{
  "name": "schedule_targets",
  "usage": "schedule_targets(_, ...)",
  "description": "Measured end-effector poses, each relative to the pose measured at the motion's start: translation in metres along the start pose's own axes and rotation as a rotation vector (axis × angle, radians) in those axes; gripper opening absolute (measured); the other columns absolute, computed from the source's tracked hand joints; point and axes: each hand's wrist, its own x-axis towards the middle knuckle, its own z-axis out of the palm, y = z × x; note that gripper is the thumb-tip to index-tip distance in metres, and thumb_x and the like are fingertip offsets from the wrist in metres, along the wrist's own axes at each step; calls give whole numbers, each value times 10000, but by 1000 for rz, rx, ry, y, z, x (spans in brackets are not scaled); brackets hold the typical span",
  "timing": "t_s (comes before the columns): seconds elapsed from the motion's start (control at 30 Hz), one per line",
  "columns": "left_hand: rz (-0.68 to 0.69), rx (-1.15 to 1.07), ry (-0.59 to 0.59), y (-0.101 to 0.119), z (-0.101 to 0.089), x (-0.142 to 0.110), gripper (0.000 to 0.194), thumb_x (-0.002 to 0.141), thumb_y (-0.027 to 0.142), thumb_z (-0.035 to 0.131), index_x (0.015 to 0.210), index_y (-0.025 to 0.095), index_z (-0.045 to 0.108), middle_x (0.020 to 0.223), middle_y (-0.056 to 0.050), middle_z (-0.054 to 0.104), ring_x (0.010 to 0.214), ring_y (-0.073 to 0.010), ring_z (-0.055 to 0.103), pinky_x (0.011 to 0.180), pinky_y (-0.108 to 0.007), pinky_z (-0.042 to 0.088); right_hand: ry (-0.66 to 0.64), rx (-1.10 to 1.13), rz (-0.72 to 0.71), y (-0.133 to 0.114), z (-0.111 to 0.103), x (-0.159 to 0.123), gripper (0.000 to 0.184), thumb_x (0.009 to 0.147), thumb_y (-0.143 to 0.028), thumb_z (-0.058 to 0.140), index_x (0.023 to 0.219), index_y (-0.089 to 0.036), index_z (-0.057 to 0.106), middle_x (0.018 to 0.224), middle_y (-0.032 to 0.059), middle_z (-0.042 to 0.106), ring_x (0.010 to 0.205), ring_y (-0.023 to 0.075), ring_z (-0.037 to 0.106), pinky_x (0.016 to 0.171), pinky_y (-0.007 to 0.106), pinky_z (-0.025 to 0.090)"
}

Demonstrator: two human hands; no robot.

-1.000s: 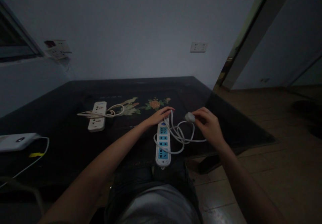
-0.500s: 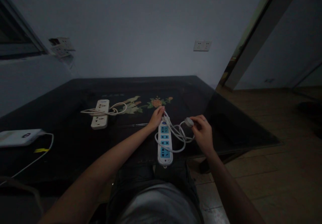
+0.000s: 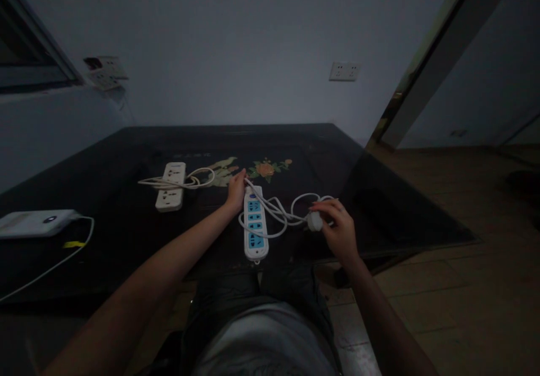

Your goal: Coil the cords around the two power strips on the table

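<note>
A white power strip (image 3: 261, 219) with blue socket faces lies lengthwise near the front edge of the dark table. Its white cord (image 3: 276, 211) loops over the strip and runs right in loose coils. My left hand (image 3: 237, 189) is closed at the strip's far end, where the cord comes out; its fingers are partly hidden and seem to grip the cord there. In my right hand (image 3: 337, 227), the white plug (image 3: 314, 221) is pinched between thumb and fingers, just above the table to the right of the strip.
Another white power strip (image 3: 171, 201), wrapped in its own cord, lies at left on the table (image 3: 337, 156). Farther left sits a white device (image 3: 37, 224) with a cable and yellow tag (image 3: 73, 244). Wall sockets (image 3: 345, 71) are mounted above the table.
My left hand has moved left, and the blue-faced power strip has shifted left with it. The right hand has lowered the plug slightly, and the cord is stretched wider between the hands.
</note>
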Motion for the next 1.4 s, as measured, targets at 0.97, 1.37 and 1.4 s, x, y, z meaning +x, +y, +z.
schedule_targets(0.97, 810, 1284, -898, 69, 12, -82, 197, 895, 239, 493, 914, 181, 681, 828, -48, 659, 814, -184, 596, 771, -320, 405, 835, 277, 198, -14, -111, 22, 253, 536, -303, 790, 570, -210, 557, 465, -18, 543, 301, 109, 412, 305, 261, 282)
schedule_targets(1.37, 643, 1300, -980, 57, 11, -80, 197, 876, 289, 567, 997, 225, 709, 899, -41, 593, 827, -161, 580, 677, -247, 410, 533, 693, 153, -4, -121, 30, 261, 605, -270, 818, 824, -182, 707, 736, 7, 662, 605, 103, 633, 549, 201, 529)
schedule_targets(1.4, 633, 1302, -978, 57, 11, -80, 194, 871, 291, 576, 996, 224, 708, 902, -40, 597, 829, -161, 582, 675, -246, 410, 499, 699, 145, -4, -120, 30, 289, 592, -241, 824, 853, -184, 712, 754, 8, 675, 616, 103, 643, 592, 203, 547)
